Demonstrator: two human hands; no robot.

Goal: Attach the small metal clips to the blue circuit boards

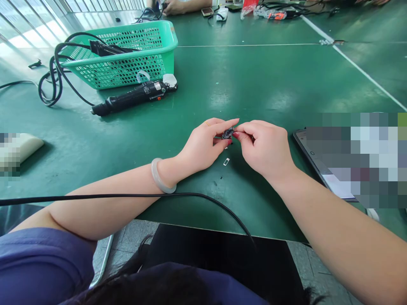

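Between the thumb and fingers of my left hand (206, 144) is a small dark part with fine detail, perhaps electronic (227, 133); its exact kind is too small to tell. My right hand (263, 146) pinches at the right side of this part, thumb and forefinger pressed together. Whatever sits between those right fingertips is hidden. Just below the hands, a small white rectangular frame-like piece (226, 162) lies on the green table (203, 101). A few tiny dark bits are scattered near it.
A green plastic basket (127, 65) with black cables stands at the back left. In front of it lies a black electric screwdriver (136, 97). A tablet-like device (313, 156), partly blurred, is at the right. A black cable (127, 196) crosses my left forearm. Another person's hand (174, 7) shows at the far edge.
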